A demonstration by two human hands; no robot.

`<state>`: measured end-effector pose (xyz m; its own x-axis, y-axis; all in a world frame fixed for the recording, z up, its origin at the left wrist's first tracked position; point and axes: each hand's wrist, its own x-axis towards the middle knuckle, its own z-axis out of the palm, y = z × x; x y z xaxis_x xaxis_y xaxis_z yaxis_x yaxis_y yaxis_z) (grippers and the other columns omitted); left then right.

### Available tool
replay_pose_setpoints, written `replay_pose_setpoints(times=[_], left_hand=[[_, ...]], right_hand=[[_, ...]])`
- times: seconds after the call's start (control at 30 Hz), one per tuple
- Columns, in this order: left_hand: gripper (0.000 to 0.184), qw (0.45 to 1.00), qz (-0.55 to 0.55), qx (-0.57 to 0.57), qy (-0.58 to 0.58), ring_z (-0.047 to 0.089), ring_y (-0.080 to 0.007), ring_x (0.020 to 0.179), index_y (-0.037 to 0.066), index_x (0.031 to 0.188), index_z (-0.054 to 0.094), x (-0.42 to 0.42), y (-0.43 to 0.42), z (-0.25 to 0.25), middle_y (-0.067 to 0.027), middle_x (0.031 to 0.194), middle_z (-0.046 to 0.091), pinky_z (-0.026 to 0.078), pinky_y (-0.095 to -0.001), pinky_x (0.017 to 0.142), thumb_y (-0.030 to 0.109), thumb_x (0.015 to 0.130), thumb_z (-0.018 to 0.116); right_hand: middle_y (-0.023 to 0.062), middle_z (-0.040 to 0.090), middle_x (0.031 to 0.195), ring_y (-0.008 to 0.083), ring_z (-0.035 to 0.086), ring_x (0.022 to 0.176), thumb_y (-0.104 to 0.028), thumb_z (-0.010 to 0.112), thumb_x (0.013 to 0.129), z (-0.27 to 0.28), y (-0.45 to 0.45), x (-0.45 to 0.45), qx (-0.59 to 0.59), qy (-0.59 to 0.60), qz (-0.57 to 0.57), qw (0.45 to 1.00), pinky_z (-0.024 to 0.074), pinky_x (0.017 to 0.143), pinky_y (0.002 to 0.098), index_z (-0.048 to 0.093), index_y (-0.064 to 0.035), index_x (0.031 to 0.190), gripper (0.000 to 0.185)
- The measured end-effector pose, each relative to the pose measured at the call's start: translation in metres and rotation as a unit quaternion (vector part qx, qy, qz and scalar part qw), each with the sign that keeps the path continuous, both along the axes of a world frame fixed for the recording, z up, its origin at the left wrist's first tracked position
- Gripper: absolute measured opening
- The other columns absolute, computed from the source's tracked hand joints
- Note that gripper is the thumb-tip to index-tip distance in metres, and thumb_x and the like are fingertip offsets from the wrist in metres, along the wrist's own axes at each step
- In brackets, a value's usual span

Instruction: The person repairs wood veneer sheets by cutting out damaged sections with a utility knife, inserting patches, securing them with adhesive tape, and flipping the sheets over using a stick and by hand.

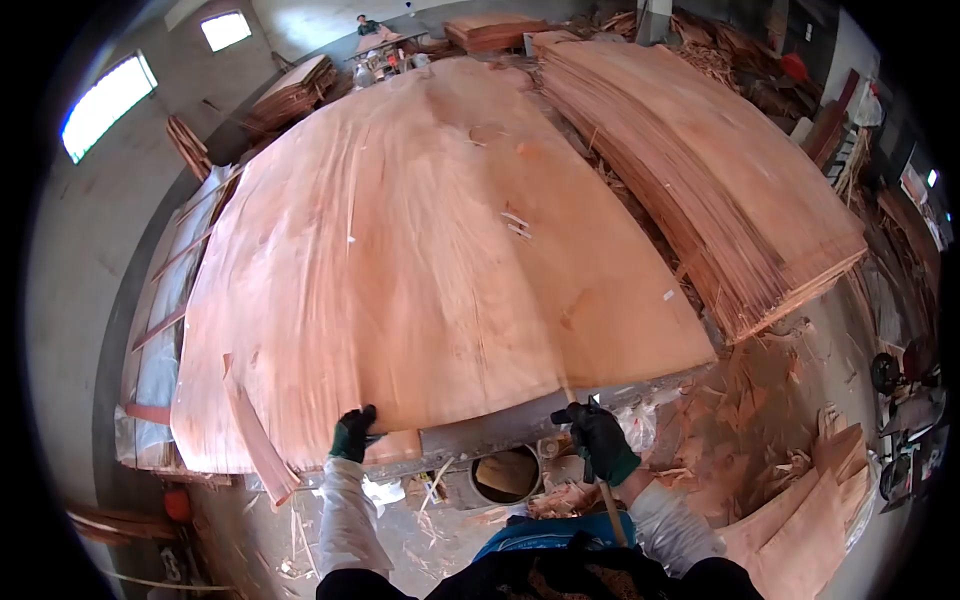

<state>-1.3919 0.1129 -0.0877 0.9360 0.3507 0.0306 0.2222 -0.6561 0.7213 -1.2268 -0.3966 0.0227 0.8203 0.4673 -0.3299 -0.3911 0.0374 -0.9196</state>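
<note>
A large reddish-brown wood veneer sheet point(430, 250) lies spread over the worktable in front of me, with a seam and small white tape pieces on it. My left hand point(352, 434), in a dark glove with a green cuff, is closed on the sheet's front edge. My right hand point(604, 442), gloved the same way, is closed round a thin wooden stick point(611, 512). The stick runs from near my body up to the sheet's front edge. A narrow curled veneer strip point(258, 440) hangs over the front edge, left of my left hand.
A thick veneer stack point(720, 190) stands to the right. A round bucket point(505, 474) sits below the table edge, between my hands. Veneer scraps point(725, 430) litter the floor at right, near loose sheets point(800, 530). Another person point(372, 30) is at the far end.
</note>
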Motion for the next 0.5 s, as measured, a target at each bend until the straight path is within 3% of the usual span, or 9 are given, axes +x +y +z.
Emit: replay_pose_setpoints(times=[0.03, 0.07, 0.1, 0.17, 0.3, 0.33, 0.37, 0.43, 0.5], left_hand=[[0.019, 0.938, -0.12, 0.301, -0.122, 0.055, -0.0257, 0.058, 0.008, 0.098, 0.068, 0.013, -0.038, 0.027, -0.0094, 0.066, 0.054, 0.044, -0.0375, 0.051, 0.018, 0.082, 0.072], [0.019, 0.992, -0.051, 0.052, -0.104, 0.054, -0.0263, 0.058, 0.008, 0.098, 0.068, 0.022, -0.052, 0.001, -0.0097, 0.067, 0.054, 0.043, -0.0376, 0.05, 0.017, 0.082, 0.071], [0.021, 0.99, -0.028, -0.125, -0.057, 0.057, -0.0242, 0.063, 0.005, 0.097, 0.066, 0.035, -0.088, 0.017, -0.0085, 0.07, 0.055, 0.048, -0.0375, 0.055, 0.02, 0.083, 0.071], [0.028, 0.876, 0.111, -0.469, -0.007, 0.062, -0.0202, 0.072, -0.001, 0.095, 0.062, 0.063, -0.165, 0.057, -0.0061, 0.077, 0.057, 0.059, -0.0371, 0.064, 0.024, 0.085, 0.072], [0.034, 0.838, 0.135, -0.528, 0.03, 0.063, -0.0229, 0.085, -0.003, 0.092, 0.057, 0.133, -0.311, 0.11, -0.0078, 0.088, 0.056, 0.062, -0.0429, 0.075, 0.028, 0.088, 0.069], [0.034, 0.883, 0.079, -0.463, 0.001, 0.063, -0.0228, 0.083, -0.003, 0.092, 0.057, 0.149, -0.337, 0.094, -0.009, 0.088, 0.056, 0.061, -0.0417, 0.073, 0.029, 0.088, 0.069], [0.034, 0.931, 0.016, -0.364, -0.026, 0.063, -0.0235, 0.081, -0.002, 0.093, 0.056, 0.168, -0.369, 0.094, -0.0103, 0.087, 0.057, 0.061, -0.0411, 0.071, 0.029, 0.087, 0.069], [0.034, 0.985, -0.084, -0.116, -0.091, 0.063, -0.0257, 0.076, 0.0, 0.094, 0.056, 0.207, -0.432, 0.098, -0.013, 0.084, 0.058, 0.058, -0.0405, 0.065, 0.03, 0.085, 0.072], [0.036, 0.976, -0.145, 0.093, -0.13, 0.062, -0.03, 0.071, 0.003, 0.095, 0.056, 0.247, -0.484, 0.11, -0.0154, 0.08, 0.059, 0.054, -0.0416, 0.061, 0.029, 0.081, 0.075]], right_hand=[[-0.0043, 0.047, 0.06, 0.0054, 0.042, 0.05, -0.025, 0.052, 0.096, 0.018, -0.011, 0.008, 0.0, 0.038, 0.002, 0.999, 0.0337, 0.048, 0.0208, 0.069, -0.0043, 0.098, 0.026], [-0.0035, 0.049, 0.061, 0.0057, 0.042, 0.05, -0.023, 0.05, 0.097, 0.036, -0.023, 0.016, 0.0, 0.076, 0.002, 0.997, 0.0343, 0.049, 0.0205, 0.069, -0.0027, 0.099, 0.028], [-0.0016, 0.05, 0.061, 0.0062, 0.041, 0.046, -0.023, 0.05, 0.097, 0.037, -0.045, 0.029, 0.081, 0.134, 0.01, 0.988, 0.0325, 0.044, 0.0203, 0.065, 0.0002, 0.103, 0.028], [-0.0008, 0.05, 0.06, 0.0066, 0.041, 0.043, -0.02, 0.051, 0.096, 0.051, -0.084, 0.053, 0.167, 0.146, 0.014, 0.975, 0.0311, 0.039, 0.0206, 0.06, 0.0032, 0.108, 0.028], [-0.0028, 0.045, 0.056, 0.0084, 0.044, 0.043, -0.023, 0.049, 0.097, 0.093, -0.176, 0.118, 0.255, 0.125, 0.032, 0.958, 0.0355, 0.042, 0.0233, 0.054, 0.0047, 0.109, 0.031], [-0.0035, 0.044, 0.055, 0.0085, 0.042, 0.043, -0.023, 0.048, 0.098, 0.096, -0.208, 0.142, 0.335, 0.166, 0.075, 0.924, 0.036, 0.044, 0.0238, 0.054, 0.003, 0.11, 0.03], [-0.0068, 0.036, 0.055, 0.0044, 0.033, 0.041, -0.027, 0.044, 0.101, 0.103, -0.233, 0.158, 0.328, 0.144, 0.058, 0.932, 0.0317, 0.043, 0.0228, 0.048, 0.0142, 0.121, 0.046], [-0.0074, 0.034, 0.053, 0.0043, 0.033, 0.04, -0.027, 0.045, 0.1, 0.126, -0.287, 0.194, 0.37, 0.191, 0.037, 0.908, 0.0305, 0.041, 0.022, 0.05, 0.0131, 0.118, 0.044], [-0.0071, 0.037, 0.053, 0.0042, 0.034, 0.04, -0.028, 0.048, 0.099, 0.161, -0.327, 0.226, 0.243, 0.066, 0.065, 0.966, 0.0294, 0.04, 0.0211, 0.054, 0.0117, 0.113, 0.042]])
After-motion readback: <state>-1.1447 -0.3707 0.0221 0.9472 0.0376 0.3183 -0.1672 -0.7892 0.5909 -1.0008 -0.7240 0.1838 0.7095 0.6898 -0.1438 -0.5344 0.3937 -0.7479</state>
